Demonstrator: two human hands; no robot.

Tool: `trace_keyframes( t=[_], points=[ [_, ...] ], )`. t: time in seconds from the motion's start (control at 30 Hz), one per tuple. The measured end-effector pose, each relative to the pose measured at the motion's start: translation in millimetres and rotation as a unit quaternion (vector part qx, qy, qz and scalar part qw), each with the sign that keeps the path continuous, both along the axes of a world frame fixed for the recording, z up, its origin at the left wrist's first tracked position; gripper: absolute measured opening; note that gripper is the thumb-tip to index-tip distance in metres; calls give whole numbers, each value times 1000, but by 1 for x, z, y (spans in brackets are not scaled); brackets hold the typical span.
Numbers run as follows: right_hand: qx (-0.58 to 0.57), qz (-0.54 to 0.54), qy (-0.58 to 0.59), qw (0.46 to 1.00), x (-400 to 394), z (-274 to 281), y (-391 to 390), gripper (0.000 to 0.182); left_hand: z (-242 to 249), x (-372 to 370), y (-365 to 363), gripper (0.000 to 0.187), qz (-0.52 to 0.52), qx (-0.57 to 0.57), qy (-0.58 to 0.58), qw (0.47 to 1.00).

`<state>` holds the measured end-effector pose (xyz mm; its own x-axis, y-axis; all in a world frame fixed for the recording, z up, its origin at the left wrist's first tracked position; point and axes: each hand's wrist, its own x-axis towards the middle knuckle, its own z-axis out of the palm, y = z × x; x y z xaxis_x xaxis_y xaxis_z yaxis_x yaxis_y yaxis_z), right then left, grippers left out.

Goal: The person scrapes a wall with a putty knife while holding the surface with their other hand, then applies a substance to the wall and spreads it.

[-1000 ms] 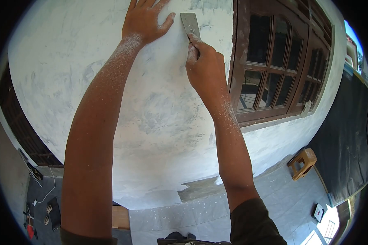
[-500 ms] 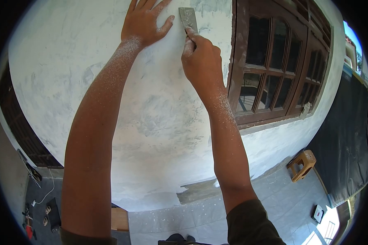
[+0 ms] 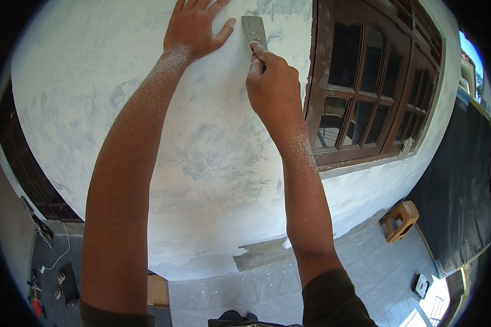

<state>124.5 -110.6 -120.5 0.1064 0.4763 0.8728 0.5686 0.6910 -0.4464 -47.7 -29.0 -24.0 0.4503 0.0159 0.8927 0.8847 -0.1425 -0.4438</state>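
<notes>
My right hand point(image 3: 273, 76) is closed around the handle of a scraper point(image 3: 254, 30), whose flat metal blade points up against the white, patchy wall point(image 3: 213, 147). The handle itself is mostly covered by my fingers. To the left, my left hand point(image 3: 193, 30) lies flat on the same wall with its fingers spread; the fingertips run out of the top of the view. White dust speckles both wrists and forearms, and some sits on the scraper's blade.
A brown wooden window point(image 3: 360, 87) is set in the wall close to my right hand. Below right, a tan plastic stool point(image 3: 400, 221) stands on grey floor tiles point(image 3: 267, 289) sprinkled with white flakes. A white cable point(image 3: 66, 248) and tools point(image 3: 36, 305) lie at lower left.
My right hand and the scraper have moved slightly down and to the right. Less dust shows on the blade. The left hand keeps its place on the wall.
</notes>
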Motion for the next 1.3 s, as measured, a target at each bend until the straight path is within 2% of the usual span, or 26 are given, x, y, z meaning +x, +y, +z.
trace_keyframes(
  t=[0.47,0.53,0.63,0.77,0.97,1.1,1.23,1.3],
  points=[
    [8,-8,-11,1000,0,13,5,34,0,1,1,65,9,1,2,1000],
    [-22,-8,-16,1000,2,11,2,33,-1,-1,2,65,13,6,3,1000],
    [3,-21,-14,1000,0,-3,3,33,-2,-1,3,65,-6,5,2,1000],
    [-4,-3,-7,1000,-1,12,9,33,0,-1,2,65,1,1,4,1000],
    [38,-41,-21,998,-1,-1,7,34,-2,-1,1,65,-5,-2,5,1000],
    [13,-18,-10,1000,-3,11,11,34,0,0,-2,65,13,-12,14,1000],
    [19,-25,-16,999,-4,-5,8,33,-1,-1,-1,64,1,-18,13,1000],
    [-33,-27,-27,999,-4,1,7,33,-1,-1,1,65,14,-20,18,1000]
  ],
)
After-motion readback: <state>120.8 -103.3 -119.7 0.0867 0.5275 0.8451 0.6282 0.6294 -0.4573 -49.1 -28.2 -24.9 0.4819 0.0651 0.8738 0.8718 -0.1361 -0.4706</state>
